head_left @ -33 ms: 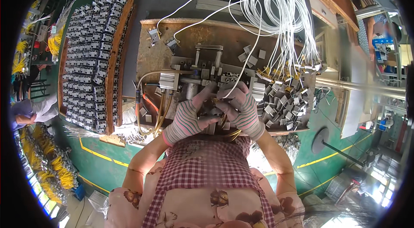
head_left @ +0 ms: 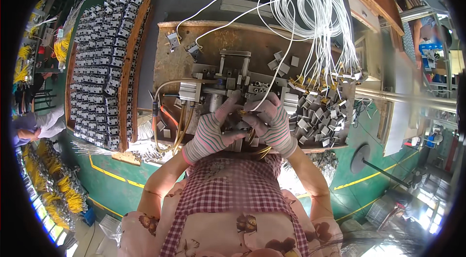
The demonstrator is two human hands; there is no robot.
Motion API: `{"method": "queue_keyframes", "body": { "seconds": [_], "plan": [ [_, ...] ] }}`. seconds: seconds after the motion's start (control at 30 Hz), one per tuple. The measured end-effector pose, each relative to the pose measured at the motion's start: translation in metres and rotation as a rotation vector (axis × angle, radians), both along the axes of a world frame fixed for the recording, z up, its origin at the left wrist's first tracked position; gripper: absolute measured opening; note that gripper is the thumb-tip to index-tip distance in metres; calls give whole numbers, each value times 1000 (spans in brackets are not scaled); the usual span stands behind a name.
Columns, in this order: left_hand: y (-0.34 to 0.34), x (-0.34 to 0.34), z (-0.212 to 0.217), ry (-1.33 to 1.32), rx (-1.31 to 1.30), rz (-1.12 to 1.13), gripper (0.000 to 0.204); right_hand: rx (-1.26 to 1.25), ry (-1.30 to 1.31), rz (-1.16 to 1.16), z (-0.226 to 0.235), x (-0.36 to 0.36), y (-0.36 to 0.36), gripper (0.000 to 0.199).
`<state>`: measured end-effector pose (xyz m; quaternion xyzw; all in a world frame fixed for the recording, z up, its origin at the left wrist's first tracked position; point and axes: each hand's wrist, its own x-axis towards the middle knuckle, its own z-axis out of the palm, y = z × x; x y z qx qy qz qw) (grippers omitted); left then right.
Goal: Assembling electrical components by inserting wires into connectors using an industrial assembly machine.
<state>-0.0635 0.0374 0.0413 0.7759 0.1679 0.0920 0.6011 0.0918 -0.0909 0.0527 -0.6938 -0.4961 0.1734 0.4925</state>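
My left hand (head_left: 211,130), in a striped knit glove with grey fingertips, curls in at the middle of a metal clamping fixture (head_left: 236,70). Its fingertips close around something too small and shaded to make out. Opposite it, my right hand (head_left: 273,123), gloved alike, pinches a white cable (head_left: 268,93) that comes down from a large coil. A small brass-coloured part (head_left: 242,112) shows between the two hands, near the cable's end. What lies under the fingers is hidden.
Small grey metal blocks (head_left: 318,118) are heaped right of the fixture, below the white cable coil (head_left: 310,7). Leftward stands a wooden-edged rack (head_left: 128,70) of black-and-silver units. Two cabled blocks (head_left: 194,52) lie at the back left. Air hoses (head_left: 180,128) run beside my left hand.
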Motion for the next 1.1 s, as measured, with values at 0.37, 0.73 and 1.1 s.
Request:
{"method": "queue_keyframes", "body": {
  "seconds": [0.37, 0.73, 1.1],
  "plan": [
    [-23, -4, -13, 16, -630, 277, 54, -123, -41, 235, 20, -1, -7, 63],
    [27, 7, 12, -33, 634, -149, 51, -286, -506, 112, -11, 16, 17, 63],
    [41, 18, -26, 142, 990, -596, 44, -219, -507, 46, -38, 9, 22, 63]
  ]
}}
